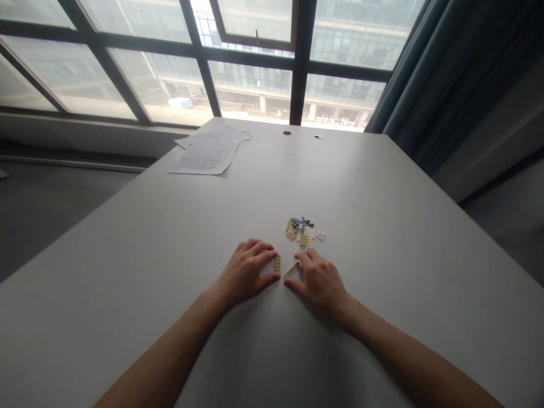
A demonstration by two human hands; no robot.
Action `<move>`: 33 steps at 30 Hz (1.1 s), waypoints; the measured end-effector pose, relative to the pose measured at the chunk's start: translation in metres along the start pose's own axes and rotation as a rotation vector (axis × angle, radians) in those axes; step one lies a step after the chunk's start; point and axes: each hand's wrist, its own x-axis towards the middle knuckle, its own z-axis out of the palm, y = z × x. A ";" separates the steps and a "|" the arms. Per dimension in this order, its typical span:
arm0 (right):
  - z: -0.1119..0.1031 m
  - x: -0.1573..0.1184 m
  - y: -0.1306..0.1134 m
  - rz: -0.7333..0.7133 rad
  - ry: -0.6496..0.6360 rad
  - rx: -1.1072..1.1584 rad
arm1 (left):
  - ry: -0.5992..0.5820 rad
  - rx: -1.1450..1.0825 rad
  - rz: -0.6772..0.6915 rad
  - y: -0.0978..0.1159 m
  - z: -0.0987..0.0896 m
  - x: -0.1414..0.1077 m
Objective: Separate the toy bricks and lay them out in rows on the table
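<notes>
My left hand (249,272) grips a tan studded plate (277,264) by its two ends, between thumb and fingers. Facing it, my right hand (321,280) holds a narrow tan brick (291,270) the same way, tilted at a slant. The two pieces are close together but apart. Just beyond my hands lies a small pile of loose building pieces: dark grey ones (297,225), tan ones (303,241) and white ones (310,232). One small white piece (321,236) sits at the pile's right side.
Printed papers (206,156) lie at the far left of the white table (340,187). Two round holes (287,133) are near its far edge. Large windows stand behind the table, and a dark curtain (450,73) hangs at the right.
</notes>
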 end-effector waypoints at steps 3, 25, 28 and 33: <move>-0.001 0.005 -0.001 -0.166 -0.023 -0.020 | 0.005 -0.002 0.004 0.000 0.000 0.000; 0.012 0.013 0.035 -0.551 0.109 0.124 | -0.036 0.000 -0.017 0.003 -0.002 0.001; 0.008 0.014 0.028 -0.428 0.109 0.147 | -0.030 -0.003 -0.016 0.003 -0.003 0.002; 0.009 0.019 0.015 -0.245 0.036 0.118 | -0.017 0.009 -0.020 0.002 -0.002 0.001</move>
